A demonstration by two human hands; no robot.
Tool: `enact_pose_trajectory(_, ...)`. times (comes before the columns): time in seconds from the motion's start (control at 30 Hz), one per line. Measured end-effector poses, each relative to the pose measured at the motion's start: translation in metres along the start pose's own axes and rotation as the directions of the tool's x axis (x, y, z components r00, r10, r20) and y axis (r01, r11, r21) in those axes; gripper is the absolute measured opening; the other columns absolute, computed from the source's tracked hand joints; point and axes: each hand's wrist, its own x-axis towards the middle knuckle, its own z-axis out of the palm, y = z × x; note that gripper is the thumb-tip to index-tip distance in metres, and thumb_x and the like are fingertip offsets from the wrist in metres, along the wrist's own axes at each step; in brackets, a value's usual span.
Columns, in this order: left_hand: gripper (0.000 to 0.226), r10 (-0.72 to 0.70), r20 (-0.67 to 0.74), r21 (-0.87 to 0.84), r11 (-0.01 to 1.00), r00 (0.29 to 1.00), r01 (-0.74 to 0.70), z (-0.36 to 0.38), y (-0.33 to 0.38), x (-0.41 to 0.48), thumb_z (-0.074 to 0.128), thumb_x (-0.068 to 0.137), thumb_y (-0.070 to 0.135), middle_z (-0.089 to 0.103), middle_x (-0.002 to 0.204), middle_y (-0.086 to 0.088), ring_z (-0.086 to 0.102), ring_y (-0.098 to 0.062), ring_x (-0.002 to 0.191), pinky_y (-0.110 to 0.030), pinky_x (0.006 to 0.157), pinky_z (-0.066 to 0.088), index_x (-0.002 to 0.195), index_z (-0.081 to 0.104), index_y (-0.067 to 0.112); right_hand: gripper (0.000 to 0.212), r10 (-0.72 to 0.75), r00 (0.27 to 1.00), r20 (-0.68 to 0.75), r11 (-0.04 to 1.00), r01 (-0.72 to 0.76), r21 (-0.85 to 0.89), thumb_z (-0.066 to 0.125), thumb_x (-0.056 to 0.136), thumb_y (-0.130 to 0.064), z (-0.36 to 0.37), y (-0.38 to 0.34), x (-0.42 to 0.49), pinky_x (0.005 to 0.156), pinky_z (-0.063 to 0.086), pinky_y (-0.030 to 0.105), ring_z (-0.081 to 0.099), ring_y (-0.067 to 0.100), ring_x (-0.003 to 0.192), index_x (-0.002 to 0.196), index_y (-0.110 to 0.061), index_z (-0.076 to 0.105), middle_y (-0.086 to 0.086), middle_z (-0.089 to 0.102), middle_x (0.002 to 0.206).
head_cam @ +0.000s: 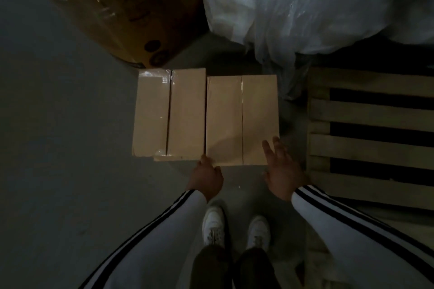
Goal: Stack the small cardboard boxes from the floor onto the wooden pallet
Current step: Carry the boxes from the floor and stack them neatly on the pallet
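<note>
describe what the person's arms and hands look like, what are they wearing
Both arms are in long white sleeves, the left sleeve and the right sleeve, each with black stripes running lengthwise down to the cuff. The left hand and right hand are bare, with no gloves.

A large brown cardboard carton (122,14) lies tilted on the grey concrete floor (58,136), well beyond the fingers and off to their left. Crumpled white plastic sheeting (317,2) fills the space far ahead and right. Two white sneakers (234,227) stand just behind them, dark trouser legs (234,267) below.
</note>
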Motion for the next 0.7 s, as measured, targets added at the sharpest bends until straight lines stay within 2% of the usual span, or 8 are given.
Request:
enact_pose_trajectory(0.13, 0.045, -0.121, -0.006, -0.234, 0.965, 0.993, 0.117, 0.016, -0.007, 0.015, 0.052, 0.099, 0.018, 0.056, 0.138, -0.02, 0.054, -0.038, 0.126, -0.04, 0.107, 0.044, 0.142, 0.045, 0.004, 0.095, 0.133, 0.991, -0.029, 0.958, -0.121, 0.259, 0.054, 0.102, -0.034, 0.007, -0.006, 0.013, 0.113, 0.037, 0.044, 0.026, 0.03, 0.15, 0.157, -0.019, -0.022, 0.009, -0.012, 0.168)
enact_pose_trajectory(0.3, 0.044, -0.144, 0.051, -0.504, 0.851, 0.988, 0.149, 0.023, -0.02, 0.034, 0.045, 0.092, 0.004, 0.067, 0.117, -0.012, 0.063, -0.029, 0.105, -0.043, 0.099, 0.052, 0.134, 0.056, 0.011, 0.097, 0.202, 0.976, -0.084, 0.946, -0.172, 0.274, 0.055, 0.098, -0.044, 0.024, 0.004, 0.032, 0.121, 0.024, 0.044, 0.017, 0.032, 0.153, 0.159, -0.009, -0.012, 0.014, 0.001, 0.168)
enact_pose_trajectory(0.37, 0.047, -0.148, 0.039, -0.578, 0.803, 0.988, 0.143, 0.021, -0.018, 0.037, 0.046, 0.085, 0.007, 0.069, 0.115, -0.012, 0.063, -0.027, 0.104, -0.041, 0.098, 0.051, 0.129, 0.062, 0.012, 0.094, 0.28, 0.959, -0.038, 0.899, -0.248, 0.361, 0.06, 0.095, -0.045, 0.027, 0.009, 0.04, 0.116, 0.035, 0.046, 0.031, 0.032, 0.147, 0.16, -0.013, 0.0, 0.013, 0.02, 0.165)
enact_pose_trajectory(0.43, 0.048, -0.149, 0.045, -0.629, 0.764, 0.988, 0.143, 0.019, -0.015, 0.036, 0.048, 0.08, 0.006, 0.071, 0.112, -0.011, 0.065, -0.027, 0.103, -0.036, 0.091, 0.053, 0.125, 0.064, 0.013, 0.077, 0.295, 0.952, 0.077, 0.782, -0.287, 0.554, 0.067, 0.093, -0.036, 0.03, 0.01, 0.048, 0.096, 0.046, 0.039, 0.05, 0.028, 0.13, 0.152, -0.017, 0.022, 0.006, 0.046, 0.147)
enact_pose_trajectory(0.5, 0.045, -0.154, 0.044, -0.662, 0.735, 0.987, 0.144, 0.018, -0.015, 0.035, 0.046, 0.085, -0.008, 0.072, 0.108, -0.013, 0.067, -0.027, 0.099, -0.032, 0.084, 0.055, 0.12, 0.067, 0.012, 0.054, 0.258, 0.956, 0.138, 0.747, -0.288, 0.599, 0.067, 0.093, -0.033, 0.034, 0.011, 0.051, 0.085, 0.041, 0.033, 0.054, 0.022, 0.112, 0.137, -0.02, 0.039, 0.002, 0.055, 0.129)
enact_pose_trajectory(0.57, 0.047, -0.152, 0.01, -0.653, 0.747, 0.988, 0.122, 0.016, -0.014, 0.031, 0.045, 0.086, -0.011, 0.074, 0.107, -0.011, 0.069, -0.024, 0.1, -0.035, 0.09, 0.057, 0.114, 0.072, 0.014, 0.049, 0.272, 0.952, 0.139, 0.713, -0.297, 0.635, 0.066, 0.093, -0.038, 0.035, 0.017, 0.05, 0.087, 0.04, 0.033, 0.05, 0.016, 0.102, 0.134, -0.021, 0.046, 0.004, 0.057, 0.131)
enact_pose_trajectory(0.63, 0.042, -0.125, -0.002, -0.642, 0.761, 0.992, 0.094, 0.009, -0.01, 0.019, 0.046, 0.088, -0.01, 0.076, 0.096, 0.0, 0.07, -0.012, 0.091, -0.025, 0.083, 0.057, 0.107, 0.076, 0.013, 0.052, 0.289, 0.948, 0.136, 0.641, -0.297, 0.707, 0.067, 0.093, -0.036, 0.025, 0.02, 0.04, 0.096, 0.04, 0.037, 0.054, 0.025, 0.117, 0.139, -0.023, 0.046, 0.005, 0.055, 0.136)
enact_pose_trajectory(0.7, 0.027, -0.119, 0.032, -0.632, 0.766, 0.992, 0.112, -0.001, 0.001, 0.003, 0.052, 0.084, 0.002, 0.073, 0.079, 0.005, 0.067, -0.007, 0.072, -0.019, 0.064, 0.053, 0.088, 0.077, 0.013, 0.05, 0.32, 0.939, 0.126, 0.571, -0.297, 0.765, 0.064, 0.096, -0.035, 0.01, 0.023, 0.023, 0.106, 0.038, 0.041, 0.05, 0.032, 0.13, 0.142, -0.024, 0.047, 0.007, 0.055, 0.14)
